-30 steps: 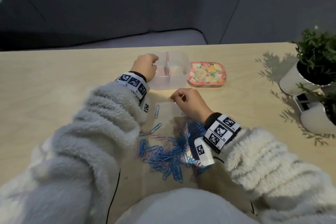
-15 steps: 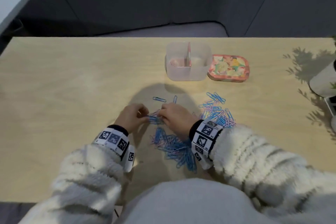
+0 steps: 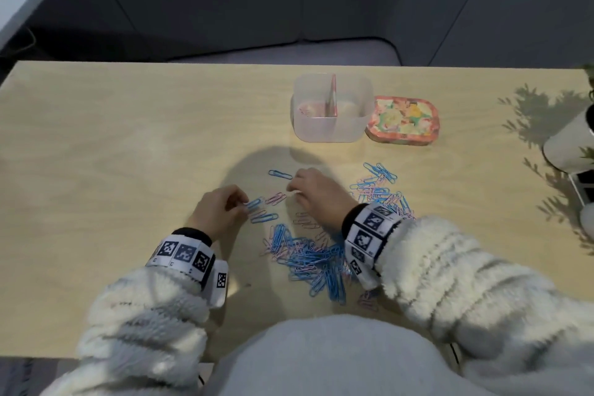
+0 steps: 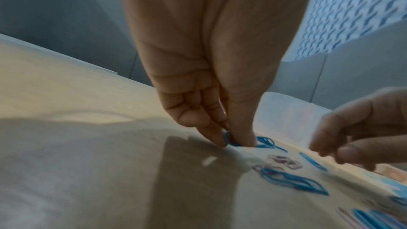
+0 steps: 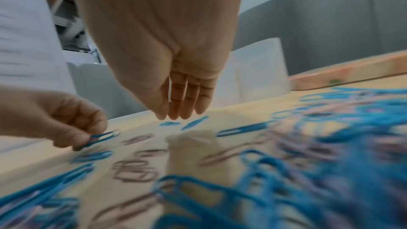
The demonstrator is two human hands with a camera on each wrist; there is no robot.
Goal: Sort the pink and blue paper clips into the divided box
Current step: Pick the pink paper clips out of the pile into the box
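figure: both hands working the clip pile, with the box still far off

we recorded the left hand [image 3: 218,210] pinching a blue paper clip [image 4: 230,139] between thumb and fingertip, low against the tabletop [image 3: 128,154] and near its middle. the right hand [image 3: 316,194] hovered just beside it with fingers straight and relaxed, grasping nothing, its tips over a single blue clip [image 3: 280,174]. a pair of pink clips [image 3: 275,198] lay between the two hands. the main pile [image 3: 308,259], blue and pink tangled together, sat toward the near edge under the right wrist, and a second heap [image 3: 381,191] lay to the right of that hand. the divided box [image 3: 331,133] stood toward the far edge, well apart from both hands, with its patterned lid [image 3: 403,120] just beside it on the right. a little pink showed in the box's left compartment; we could not tell what the right one held.

we judged several risks from this point. the clips were thin and lay flat, so a fingertip pinch could slip and drop one on the way to the box. clips in the pile appeared hooked together, so lifting one could drag along another of the wrong colour. the divider was low and the compartments adjoined, so a careless release could land a clip on the wrong side. the right sleeve [image 3: 450,267] lay over the pile and could sweep clips toward the near edge.
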